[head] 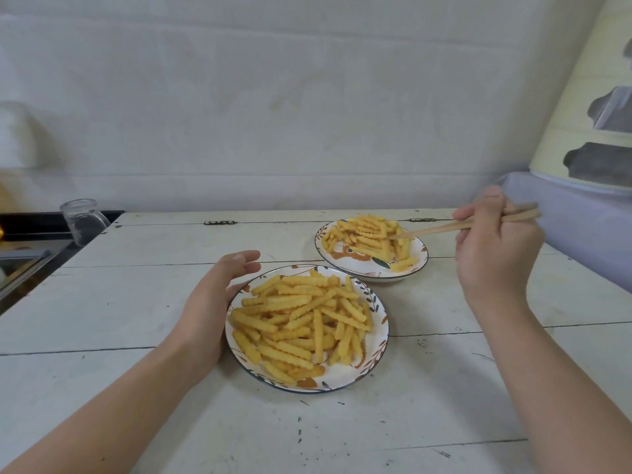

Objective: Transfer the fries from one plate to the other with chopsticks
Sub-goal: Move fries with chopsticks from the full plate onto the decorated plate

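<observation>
Two plates of crinkle fries sat on our white table (136,336). Our right hand (496,248) gripped the chopsticks (441,228), tips among the fries (367,236) on the far plate (413,265). Our left hand (212,302), fingers relaxed, rested against the near plate (378,350), piled with fries (301,319). Near the table's left edge stood a glass jar (82,220).
</observation>
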`<action>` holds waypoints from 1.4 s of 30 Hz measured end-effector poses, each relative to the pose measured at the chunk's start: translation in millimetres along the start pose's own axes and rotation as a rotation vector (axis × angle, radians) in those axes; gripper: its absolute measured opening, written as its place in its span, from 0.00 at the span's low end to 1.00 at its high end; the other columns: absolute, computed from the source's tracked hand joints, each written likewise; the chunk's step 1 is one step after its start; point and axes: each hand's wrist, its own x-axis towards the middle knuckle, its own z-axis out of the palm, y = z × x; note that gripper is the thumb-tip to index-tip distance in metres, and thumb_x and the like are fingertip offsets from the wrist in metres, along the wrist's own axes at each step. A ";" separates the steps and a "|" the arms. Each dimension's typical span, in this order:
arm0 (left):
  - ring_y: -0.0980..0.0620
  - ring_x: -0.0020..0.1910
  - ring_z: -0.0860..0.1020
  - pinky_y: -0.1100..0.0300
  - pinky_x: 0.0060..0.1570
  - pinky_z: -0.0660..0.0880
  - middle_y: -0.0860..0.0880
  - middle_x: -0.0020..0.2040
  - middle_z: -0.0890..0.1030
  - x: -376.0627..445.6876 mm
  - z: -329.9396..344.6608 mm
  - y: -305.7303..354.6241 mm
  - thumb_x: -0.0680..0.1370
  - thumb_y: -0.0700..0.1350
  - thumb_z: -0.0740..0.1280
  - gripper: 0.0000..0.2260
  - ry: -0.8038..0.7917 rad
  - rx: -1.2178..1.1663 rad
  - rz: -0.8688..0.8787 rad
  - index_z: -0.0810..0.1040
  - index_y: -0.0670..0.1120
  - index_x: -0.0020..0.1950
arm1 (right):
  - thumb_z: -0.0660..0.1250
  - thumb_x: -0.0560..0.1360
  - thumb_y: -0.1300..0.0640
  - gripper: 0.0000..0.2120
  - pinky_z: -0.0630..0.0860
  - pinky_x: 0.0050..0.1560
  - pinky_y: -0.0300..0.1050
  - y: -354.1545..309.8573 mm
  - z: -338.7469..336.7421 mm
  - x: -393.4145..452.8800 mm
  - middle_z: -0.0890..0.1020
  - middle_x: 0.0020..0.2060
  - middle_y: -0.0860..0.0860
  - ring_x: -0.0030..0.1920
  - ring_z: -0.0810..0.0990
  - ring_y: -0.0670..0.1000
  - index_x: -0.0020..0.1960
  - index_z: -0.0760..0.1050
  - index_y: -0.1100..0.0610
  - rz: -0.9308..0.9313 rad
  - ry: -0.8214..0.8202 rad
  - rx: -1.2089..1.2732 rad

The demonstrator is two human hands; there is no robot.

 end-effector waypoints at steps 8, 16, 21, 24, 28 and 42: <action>0.48 0.66 0.80 0.44 0.65 0.78 0.53 0.64 0.84 2.7 -2.2 -2.1 0.85 0.51 0.61 0.14 0.016 0.017 -0.005 0.86 0.54 0.62 | 0.57 0.84 0.53 0.28 0.57 0.25 0.39 -16.4 2.6 -1.2 0.69 0.21 0.52 0.20 0.62 0.51 0.26 0.76 0.54 0.330 -0.165 0.529; 0.48 0.64 0.81 0.48 0.56 0.79 0.52 0.65 0.83 0.0 -0.6 -0.1 0.86 0.51 0.60 0.15 0.004 0.006 -0.004 0.84 0.52 0.64 | 0.58 0.84 0.51 0.28 0.54 0.26 0.42 -17.0 4.1 -7.0 0.71 0.27 0.55 0.21 0.63 0.50 0.28 0.79 0.55 0.416 -0.362 0.565; 0.48 0.64 0.81 0.47 0.59 0.79 0.52 0.65 0.84 0.9 -2.2 -1.1 0.85 0.51 0.61 0.14 0.002 0.005 -0.001 0.85 0.53 0.63 | 0.59 0.84 0.51 0.24 0.61 0.27 0.44 -5.0 1.1 0.7 0.75 0.27 0.50 0.23 0.69 0.50 0.32 0.80 0.52 0.349 -0.152 0.382; 0.47 0.65 0.81 0.45 0.62 0.79 0.52 0.64 0.84 1.4 -2.1 -1.6 0.85 0.51 0.61 0.14 0.004 0.011 0.002 0.85 0.53 0.63 | 0.59 0.83 0.46 0.21 0.71 0.32 0.47 10.2 -0.2 2.1 0.75 0.27 0.51 0.27 0.75 0.55 0.38 0.79 0.55 0.109 -0.036 -0.028; 0.47 0.66 0.80 0.44 0.64 0.78 0.52 0.64 0.84 2.1 -3.3 -2.7 0.85 0.51 0.61 0.14 0.006 0.019 0.008 0.86 0.54 0.62 | 0.56 0.83 0.44 0.26 0.76 0.39 0.53 22.5 -2.1 5.7 0.78 0.29 0.51 0.33 0.79 0.58 0.40 0.79 0.62 -0.063 -0.006 -0.233; 0.48 0.64 0.82 0.48 0.54 0.79 0.52 0.64 0.83 -0.4 -1.1 -0.1 0.85 0.50 0.61 0.14 0.004 -0.014 -0.008 0.85 0.52 0.63 | 0.56 0.84 0.48 0.27 0.69 0.32 0.53 36.0 12.5 -0.6 0.72 0.25 0.58 0.30 0.71 0.62 0.31 0.65 0.63 -0.402 -0.062 -0.445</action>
